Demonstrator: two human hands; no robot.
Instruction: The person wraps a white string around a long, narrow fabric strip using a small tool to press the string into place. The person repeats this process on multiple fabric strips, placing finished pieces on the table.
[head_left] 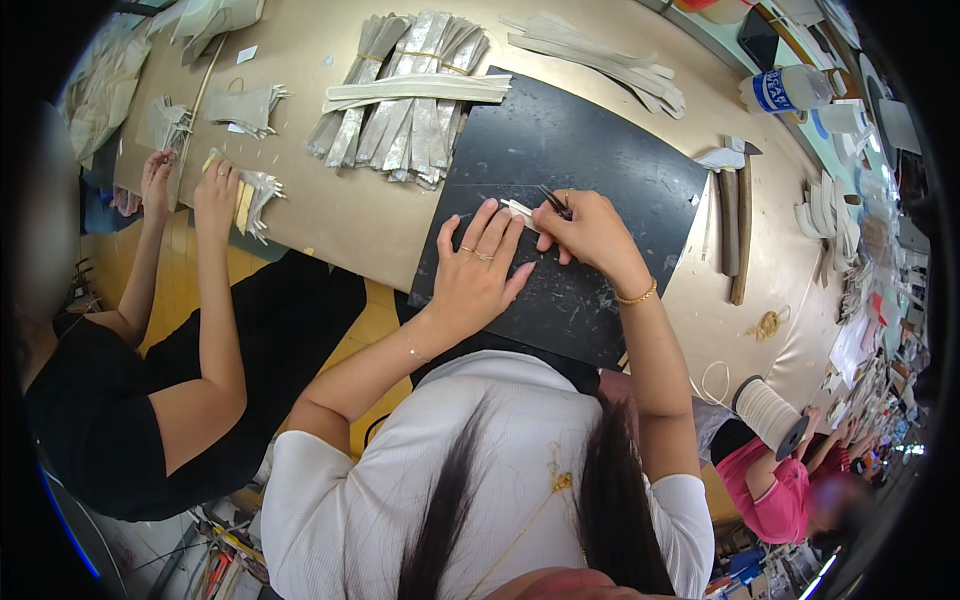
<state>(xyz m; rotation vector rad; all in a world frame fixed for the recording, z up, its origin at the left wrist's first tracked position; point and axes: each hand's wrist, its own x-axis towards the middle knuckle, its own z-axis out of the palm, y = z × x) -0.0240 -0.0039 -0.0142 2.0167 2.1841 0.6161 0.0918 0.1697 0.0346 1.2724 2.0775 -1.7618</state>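
My left hand (478, 262) lies with its fingers stretched out and a little apart, palm down. Its fingertips press on a small white strip (518, 209) on the black mat (590, 130). Close beside it, my right hand (592, 235) is closed around a slim dark pointed tool (556, 202), whose two narrow prongs look like tweezers. The tool's tip is just above the strip, and I cannot tell whether they touch. Part of the strip is hidden under my fingers.
Bundled grey strips (415, 100) lie left of the mat, with loose pale strips (600, 62) beyond. A hammer (735, 200), a plastic bottle (785, 90) and a cord spool (770, 415) are on the right. At left, a co-worker's hands (215, 195) handle small grey pieces.
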